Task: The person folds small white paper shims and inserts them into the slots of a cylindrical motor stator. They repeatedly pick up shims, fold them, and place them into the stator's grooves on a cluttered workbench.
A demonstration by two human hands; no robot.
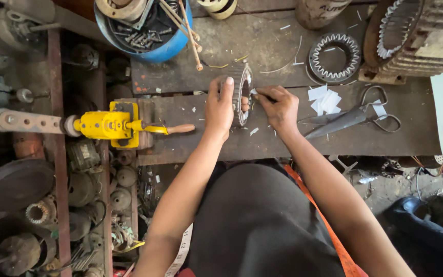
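the left hand is gripping a slotted motor stator core, standing it on edge on the wooden workbench. the right hand, just beside it, is pinching a thin tool against its rim; scissors are lying beyond the right hand.

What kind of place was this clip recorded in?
Probably a motor repair workshop. The left hand steadies a slotted stator core upright on a worn wooden bench; another toothed core, large shears and a yellow hand-cranked tool lie nearby.
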